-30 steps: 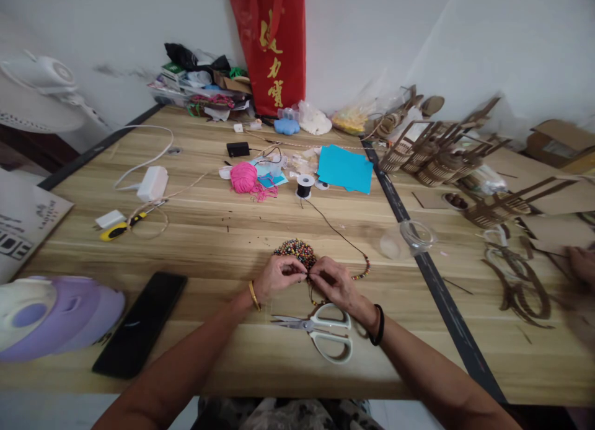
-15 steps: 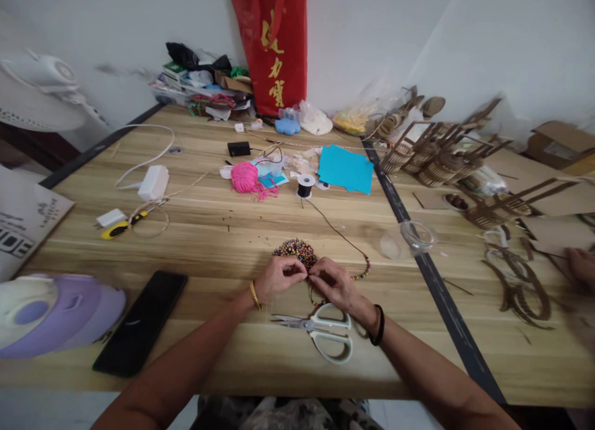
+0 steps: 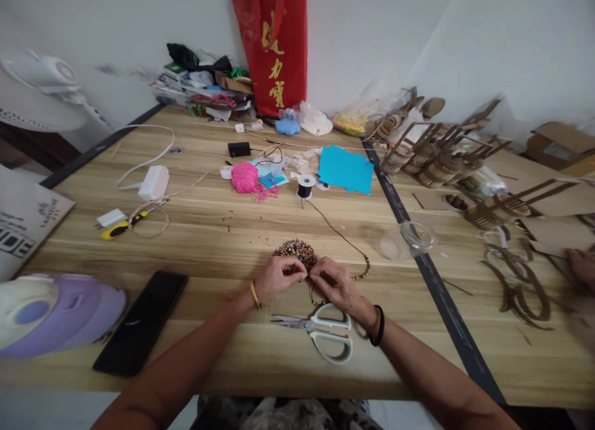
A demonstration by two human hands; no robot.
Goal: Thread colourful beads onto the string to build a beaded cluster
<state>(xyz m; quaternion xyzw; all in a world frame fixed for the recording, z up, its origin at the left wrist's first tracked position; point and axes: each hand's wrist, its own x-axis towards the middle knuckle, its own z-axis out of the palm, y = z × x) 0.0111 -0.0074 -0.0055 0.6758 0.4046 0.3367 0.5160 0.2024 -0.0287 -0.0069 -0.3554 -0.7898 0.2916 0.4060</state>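
Note:
My left hand (image 3: 277, 276) and my right hand (image 3: 335, 282) meet fingertip to fingertip just in front of a pile of small coloured beads (image 3: 295, 250) on the wooden table (image 3: 218, 232). Both pinch a thin black cord (image 3: 335, 231) that runs back to a black spool (image 3: 305, 186). Several beads (image 3: 363, 271) are strung on the cord to the right of my right hand. White-handled scissors (image 3: 320, 329) lie shut just below my hands.
A black phone (image 3: 142, 321) and a purple-white device (image 3: 51, 312) lie at front left. A pink yarn ball (image 3: 244, 177), blue paper (image 3: 345, 168) and a red bag (image 3: 276, 46) sit further back. A clear jar (image 3: 409, 239) lies to the right. Another person's hand (image 3: 581, 264) works among brown cut-out parts.

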